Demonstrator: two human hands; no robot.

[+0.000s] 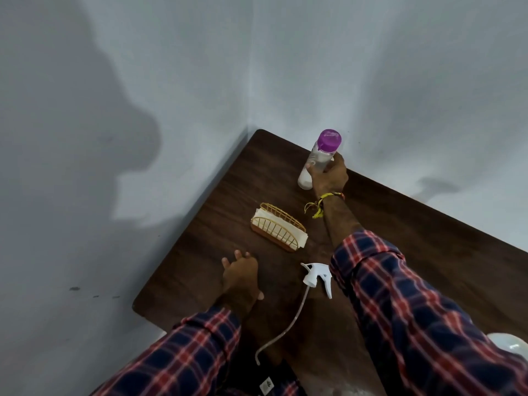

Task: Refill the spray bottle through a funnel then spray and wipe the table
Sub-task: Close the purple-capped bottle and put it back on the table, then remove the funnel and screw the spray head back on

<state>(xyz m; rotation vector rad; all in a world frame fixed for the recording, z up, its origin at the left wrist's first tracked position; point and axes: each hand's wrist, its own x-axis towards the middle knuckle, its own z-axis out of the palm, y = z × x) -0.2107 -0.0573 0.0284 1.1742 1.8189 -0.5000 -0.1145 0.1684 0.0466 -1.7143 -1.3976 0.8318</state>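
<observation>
Two hands are out over the brown table (400, 238): the right hand (328, 178) grips a clear bottle (315, 161) with a purple cap near the far edge by the wall, the left hand (241, 277) lies spread and flat near the left edge. No writing is readable. The sprayer head (315, 274) and its tube lie between the arms, near a napkin holder (278, 227); bare wood stretches right.

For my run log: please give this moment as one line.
right hand: holds bottle | left hand: flat on table | sprayer: off, lying on table | napkin holder: untouched
</observation>
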